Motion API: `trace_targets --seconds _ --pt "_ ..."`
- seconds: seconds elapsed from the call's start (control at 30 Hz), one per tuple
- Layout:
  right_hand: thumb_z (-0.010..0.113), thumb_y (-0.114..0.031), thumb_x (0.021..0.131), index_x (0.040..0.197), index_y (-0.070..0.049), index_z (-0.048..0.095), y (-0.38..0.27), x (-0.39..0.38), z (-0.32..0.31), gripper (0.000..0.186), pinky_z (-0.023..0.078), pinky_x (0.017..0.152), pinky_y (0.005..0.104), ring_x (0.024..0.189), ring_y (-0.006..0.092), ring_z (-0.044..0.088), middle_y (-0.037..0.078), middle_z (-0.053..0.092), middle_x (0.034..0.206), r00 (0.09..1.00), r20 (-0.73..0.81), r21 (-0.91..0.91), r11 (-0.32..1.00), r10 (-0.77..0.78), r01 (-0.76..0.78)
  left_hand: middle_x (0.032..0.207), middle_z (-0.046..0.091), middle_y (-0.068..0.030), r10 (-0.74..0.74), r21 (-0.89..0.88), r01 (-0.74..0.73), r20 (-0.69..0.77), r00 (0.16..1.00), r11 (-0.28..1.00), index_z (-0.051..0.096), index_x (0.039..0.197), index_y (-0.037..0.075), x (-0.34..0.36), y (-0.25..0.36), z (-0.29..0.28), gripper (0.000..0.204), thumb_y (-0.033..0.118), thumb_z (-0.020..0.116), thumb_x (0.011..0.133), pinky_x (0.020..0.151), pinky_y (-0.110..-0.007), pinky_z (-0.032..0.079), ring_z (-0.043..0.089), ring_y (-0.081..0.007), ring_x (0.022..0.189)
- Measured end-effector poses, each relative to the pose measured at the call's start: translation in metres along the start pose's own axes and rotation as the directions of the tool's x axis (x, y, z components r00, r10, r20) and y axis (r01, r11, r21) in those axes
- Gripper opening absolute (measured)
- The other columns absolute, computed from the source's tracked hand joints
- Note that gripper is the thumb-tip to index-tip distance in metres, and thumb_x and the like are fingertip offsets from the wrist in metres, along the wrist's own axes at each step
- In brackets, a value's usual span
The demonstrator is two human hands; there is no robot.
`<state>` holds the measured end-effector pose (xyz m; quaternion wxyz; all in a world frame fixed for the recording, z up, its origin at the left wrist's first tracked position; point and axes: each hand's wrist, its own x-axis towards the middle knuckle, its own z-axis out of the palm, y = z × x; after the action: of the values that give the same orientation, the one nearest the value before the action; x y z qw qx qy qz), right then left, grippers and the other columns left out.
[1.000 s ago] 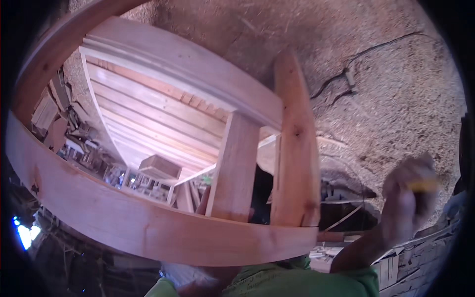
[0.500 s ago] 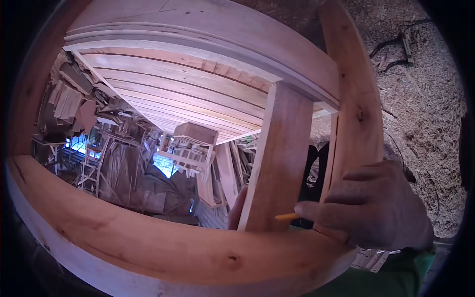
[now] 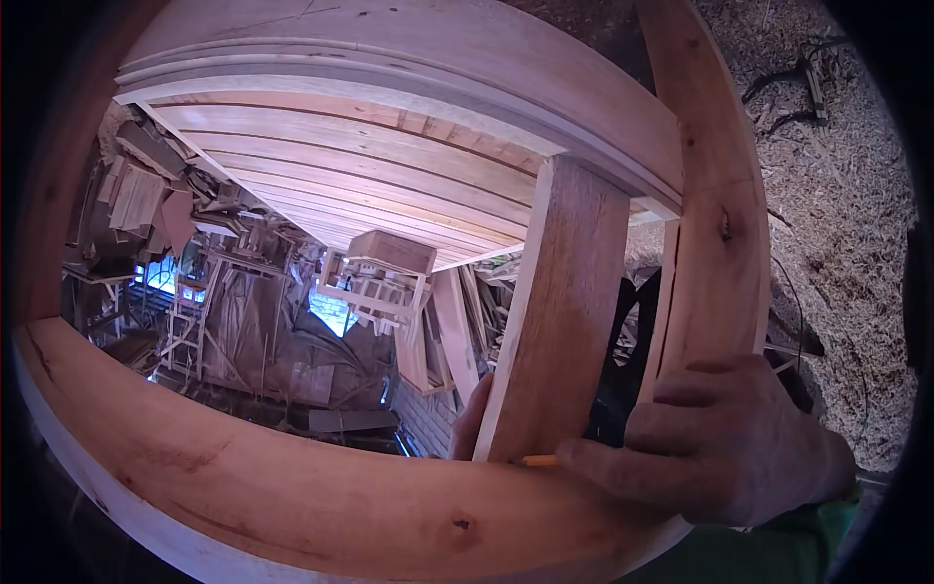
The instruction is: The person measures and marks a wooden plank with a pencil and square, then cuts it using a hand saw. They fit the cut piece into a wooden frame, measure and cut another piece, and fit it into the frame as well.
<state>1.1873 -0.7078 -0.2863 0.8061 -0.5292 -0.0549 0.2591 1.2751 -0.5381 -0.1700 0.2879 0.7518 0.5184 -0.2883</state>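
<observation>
A short wooden board stands between the slatted panel's edge rail and a thick near rail. My right hand is closed round a yellow pencil. The pencil lies low across the board's face, at the line where board and near rail meet. Its tip end shows; the rest is hidden in the fingers. My left hand shows only as fingers curled behind the board's left edge, gripping it. A knotted side post runs just beyond my right hand.
The slatted wooden panel spans the frame's far part. Stacked offcuts and wooden stands fill the left background. A brownish box-like wooden piece stands beyond the frame opening. Wood shavings cover the ground at right, with a dark cable there.
My right hand has moved down and slightly left, bringing the pencil from higher on the board's face to its lower end by the near rail. The left fingers still grip the board.
</observation>
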Motion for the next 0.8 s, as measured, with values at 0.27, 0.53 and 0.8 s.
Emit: trace_targets --seconds 0.27,0.53,0.8 --pt "0.07 -0.03 0.085 0.13 -0.015 0.085 -0.003 0.003 -0.004 0.05 0.051 0.058 0.0323 0.066 0.0132 0.064 -0.005 0.062 0.081 0.999 -0.049 -0.042 0.999 0.016 -0.018 0.131 0.073 -0.0157 -0.003 -0.018 0.003 0.005 1.0 1.0 0.063 0.14 0.002 -0.001 0.002 0.006 0.044 0.031 0.061 0.107 0.098 -0.044 0.064 0.075 -0.0271 0.113" --pt "0.077 -0.027 0.081 0.121 -0.02 0.087 0.0 -0.012 0.006 0.041 0.053 0.062 0.0349 0.072 0.0149 0.066 -0.004 0.061 0.086 0.996 -0.088 -0.112 0.994 0.002 -0.012 0.129 0.073 -0.0145 0.052 -0.047 -0.049 0.056 0.997 0.998 0.065 0.138 0.003 -0.007 -0.003 0.008 0.042 0.033 0.055 0.111 0.097 -0.042 0.064 0.076 -0.0267 0.111" --pt "0.073 -0.009 0.093 0.134 -0.017 0.082 -0.034 -0.033 0.006 0.043 0.051 0.066 0.034 0.075 0.0163 0.063 -0.003 0.063 0.088 0.916 -0.4 -0.276 0.95 0.027 -0.148 0.128 0.074 -0.0133 0.178 -0.21 -0.133 0.214 0.961 0.969 0.067 0.137 0.005 -0.029 -0.013 -0.025 0.042 0.035 0.049 0.114 0.096 -0.041 0.064 0.077 -0.0263 0.108"
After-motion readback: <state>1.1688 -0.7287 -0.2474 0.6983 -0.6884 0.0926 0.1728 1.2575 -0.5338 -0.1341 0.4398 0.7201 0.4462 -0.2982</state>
